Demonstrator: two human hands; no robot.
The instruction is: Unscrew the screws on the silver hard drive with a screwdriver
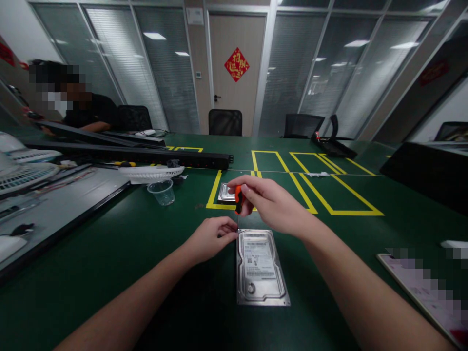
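A silver hard drive (259, 265) lies flat on the green table, its label facing up. My right hand (272, 200) is closed around the orange and black handle of a screwdriver (239, 200). The screwdriver stands upright, and its thin shaft points down to the far left corner of the drive. At that same corner is my left hand (214, 238), its fingertips drawn together beside the screwdriver's tip. Whatever is between those fingertips is too small to make out. Behind my right hand a second hard drive (225, 193) is partly hidden.
Yellow tape outlines (351, 213) mark the table. To the left are a clear plastic cup (162, 193), a white fan grille (151, 172), a grey panel (84, 204) and long black bars (190, 158). A phone (420, 287) lies right. Another person (97, 109) sits at the far left.
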